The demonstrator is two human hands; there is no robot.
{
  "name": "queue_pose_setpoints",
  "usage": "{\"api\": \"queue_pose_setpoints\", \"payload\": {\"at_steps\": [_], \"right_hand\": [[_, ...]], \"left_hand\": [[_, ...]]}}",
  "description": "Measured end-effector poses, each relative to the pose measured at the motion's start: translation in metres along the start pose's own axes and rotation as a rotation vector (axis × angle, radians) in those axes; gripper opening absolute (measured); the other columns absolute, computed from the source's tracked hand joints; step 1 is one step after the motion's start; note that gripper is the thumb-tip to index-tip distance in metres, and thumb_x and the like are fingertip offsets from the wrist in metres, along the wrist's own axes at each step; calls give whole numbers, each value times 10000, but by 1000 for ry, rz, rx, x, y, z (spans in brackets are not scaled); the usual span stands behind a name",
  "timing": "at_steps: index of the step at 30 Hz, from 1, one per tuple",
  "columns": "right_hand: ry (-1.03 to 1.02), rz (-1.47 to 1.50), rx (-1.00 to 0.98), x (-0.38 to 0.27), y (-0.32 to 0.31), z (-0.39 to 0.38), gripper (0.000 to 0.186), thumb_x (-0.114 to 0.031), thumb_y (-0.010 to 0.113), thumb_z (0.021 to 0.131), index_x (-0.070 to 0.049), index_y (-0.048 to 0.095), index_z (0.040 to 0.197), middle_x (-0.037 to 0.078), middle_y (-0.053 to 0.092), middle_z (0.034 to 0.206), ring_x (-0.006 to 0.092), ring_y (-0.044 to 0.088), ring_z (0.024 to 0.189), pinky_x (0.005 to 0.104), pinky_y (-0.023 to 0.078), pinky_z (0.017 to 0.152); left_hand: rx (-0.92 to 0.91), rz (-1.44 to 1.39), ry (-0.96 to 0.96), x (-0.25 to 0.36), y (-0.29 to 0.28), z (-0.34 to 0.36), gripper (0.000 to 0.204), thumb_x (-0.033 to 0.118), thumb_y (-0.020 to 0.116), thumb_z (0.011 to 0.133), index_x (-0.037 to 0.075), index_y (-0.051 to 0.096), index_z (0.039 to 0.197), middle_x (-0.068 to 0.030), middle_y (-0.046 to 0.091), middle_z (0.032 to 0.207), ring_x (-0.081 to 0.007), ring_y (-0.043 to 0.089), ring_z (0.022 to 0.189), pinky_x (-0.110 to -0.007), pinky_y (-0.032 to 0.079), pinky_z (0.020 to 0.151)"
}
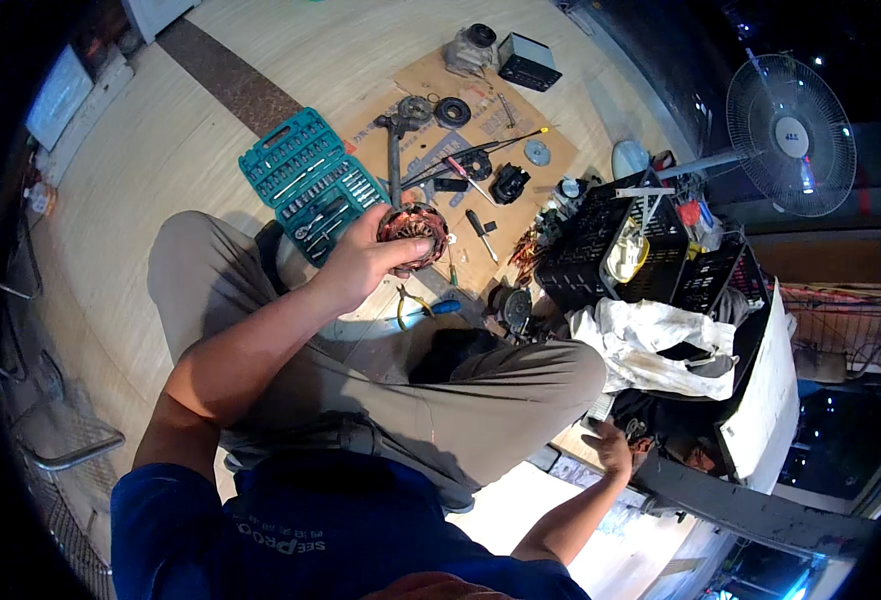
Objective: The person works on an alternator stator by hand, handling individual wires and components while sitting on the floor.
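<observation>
Above my crossed legs, my left hand (352,264) is closed around a round stator (422,222) with copper windings, its thumb lying over the front. My right hand (612,449) is low on the right, beside a dark pile of parts (643,447) by the bench edge; its thumb and fingers stand apart and nothing shows in them. Below the stator, on the floor, are yellow-handled pliers (401,312) and a blue-handled screwdriver (444,307). Just left of the stator lies an open green socket set case (282,150).
A cardboard sheet (550,130) carries a hammer (394,165), a bearing-like ring (452,112), a small screwdriver (480,235) and several black parts. Black crates (585,262), a white cloth (650,345) and a standing fan (792,135) are at right. A metal chair (75,455) is at left.
</observation>
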State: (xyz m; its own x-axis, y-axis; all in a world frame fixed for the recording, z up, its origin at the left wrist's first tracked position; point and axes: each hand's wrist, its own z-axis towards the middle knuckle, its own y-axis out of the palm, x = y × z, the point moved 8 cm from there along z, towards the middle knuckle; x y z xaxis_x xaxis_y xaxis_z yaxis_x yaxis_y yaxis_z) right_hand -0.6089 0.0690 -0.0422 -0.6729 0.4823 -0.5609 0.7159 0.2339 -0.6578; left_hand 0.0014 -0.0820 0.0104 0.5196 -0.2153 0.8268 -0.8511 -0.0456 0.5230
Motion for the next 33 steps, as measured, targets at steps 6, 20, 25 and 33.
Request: {"api": "queue_pose_setpoints", "payload": {"at_steps": [6, 20, 25, 33], "right_hand": [[-367, -548, 241, -292, 4, -77, 927, -28, 786, 618, -141, 369, 1437, 149, 347, 1489, 350, 235, 1414, 541, 184, 1125], [-467, 488, -358, -469, 247, 17, 453, -241, 514, 971, 50, 442, 1310, 125, 620, 1066, 158, 624, 850, 294, 556, 600], [-229, 654, -588, -443, 263, 20, 374, -231, 540, 960, 51, 520, 1205, 103, 649, 970, 137, 627, 704, 279, 532, 552], [-883, -48, -7, -463, 209, 18, 159, -165, 709, 794, -45, 674, 893, 184, 643, 815, 372, 615, 732, 395, 481, 638]], "left_hand": [[59, 91, 47, 10, -10, -18, 452, 149, 711, 827, -24, 488, 1180, -88, 622, 1028, -132, 602, 913, -277, 493, 804], [44, 208, 115, 6, -13, -6, 466, 163, 694, 840, 1, 469, 1213, -83, 605, 1068, -147, 599, 955, -298, 500, 816], [-28, -105, -62, -4, -17, 0, 404, 399, 477, 978, 77, 490, 1220, -51, 612, 1088, -140, 611, 937, -306, 503, 691], [10, 49, -109, -16, -14, 2, 454, 470, 414, 986, 89, 504, 1217, -42, 633, 1073, -130, 633, 877, -285, 502, 624]]}}
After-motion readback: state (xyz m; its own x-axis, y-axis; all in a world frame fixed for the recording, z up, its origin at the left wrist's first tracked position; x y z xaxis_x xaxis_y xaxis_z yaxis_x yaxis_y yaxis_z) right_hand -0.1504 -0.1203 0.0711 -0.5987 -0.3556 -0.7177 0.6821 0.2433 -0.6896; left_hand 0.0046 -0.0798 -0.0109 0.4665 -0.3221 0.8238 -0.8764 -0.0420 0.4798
